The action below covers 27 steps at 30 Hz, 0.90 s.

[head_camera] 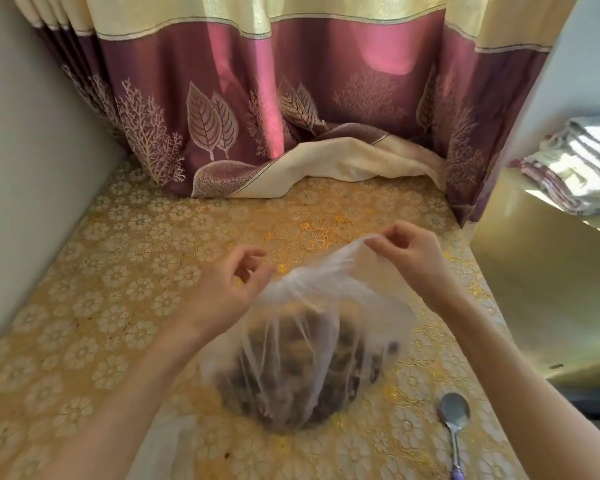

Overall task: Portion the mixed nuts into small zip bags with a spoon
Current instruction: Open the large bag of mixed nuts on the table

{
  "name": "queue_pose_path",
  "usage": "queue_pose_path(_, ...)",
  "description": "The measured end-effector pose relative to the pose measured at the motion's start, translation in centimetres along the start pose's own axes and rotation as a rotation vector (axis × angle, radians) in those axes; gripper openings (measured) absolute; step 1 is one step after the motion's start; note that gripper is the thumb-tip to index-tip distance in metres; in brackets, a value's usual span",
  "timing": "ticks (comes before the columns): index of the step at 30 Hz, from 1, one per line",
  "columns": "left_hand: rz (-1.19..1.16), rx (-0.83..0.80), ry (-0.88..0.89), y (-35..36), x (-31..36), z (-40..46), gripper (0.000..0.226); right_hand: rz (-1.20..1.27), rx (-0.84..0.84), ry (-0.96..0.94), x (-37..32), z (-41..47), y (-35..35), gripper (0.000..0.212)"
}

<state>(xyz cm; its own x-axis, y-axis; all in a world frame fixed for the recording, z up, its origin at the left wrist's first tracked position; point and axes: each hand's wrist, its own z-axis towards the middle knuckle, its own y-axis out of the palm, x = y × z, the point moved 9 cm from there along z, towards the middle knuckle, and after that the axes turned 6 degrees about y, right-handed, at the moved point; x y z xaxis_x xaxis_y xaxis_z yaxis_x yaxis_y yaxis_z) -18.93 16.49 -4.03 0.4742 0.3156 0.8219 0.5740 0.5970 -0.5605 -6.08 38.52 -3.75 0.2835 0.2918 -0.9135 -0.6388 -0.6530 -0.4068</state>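
The step in hand was judged to be the opening of the bulk supply: a large clear plastic bag [302, 344] holding the mixed nuts [298, 368] sat on the counter [125, 271], near its front edge and between the two forearms. The right hand [407, 252] pinched the upper edge of the bag's mouth between thumb and fingertips and held it raised toward the far right. The left hand [227, 282] sat at the gathered neck of the bag with its fingers curled; the film appeared to run under its thumb, but whether it actually gripped the plastic could not be told, because the film was blurred and nearly transparent at that point. No portioning had begun: the spoon [455, 424] lay untouched on the counter, well to the right of the bag, bowl facing up. The next move was judged to call for spreading the mouth wide and settling it so that it stayed open, which would free one hand to reach the spoon. No small zip bags could be seen anywhere in view; a pale, flat patch at the lower edge, beneath the left forearm, could not be identified. The nuts showed only as a dark, blurred mass through wrinkled film, so their kinds could not be distinguished. The end of the spoon's purple handle was cut off by the bottom edge.
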Motion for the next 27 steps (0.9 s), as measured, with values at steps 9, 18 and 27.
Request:
queue_pose_path(9,0.25,-0.117,0.328,4.9,0.6,2.8,0.011,-0.336,-0.356,-0.374,-2.5,-1.6,5.0,0.04)
queue_pose_path(18,0.202,0.237,0.358,-0.2,1.8,0.3,0.016,-0.072,-0.023,-0.366,-1.9,-3.1,2.1,0.03)
queue_pose_path(27,-0.11,0.608,0.182,-7.0,0.8,-6.1,0.014,0.438,0.301,-0.03,1.6,-6.5,-4.7,0.033)
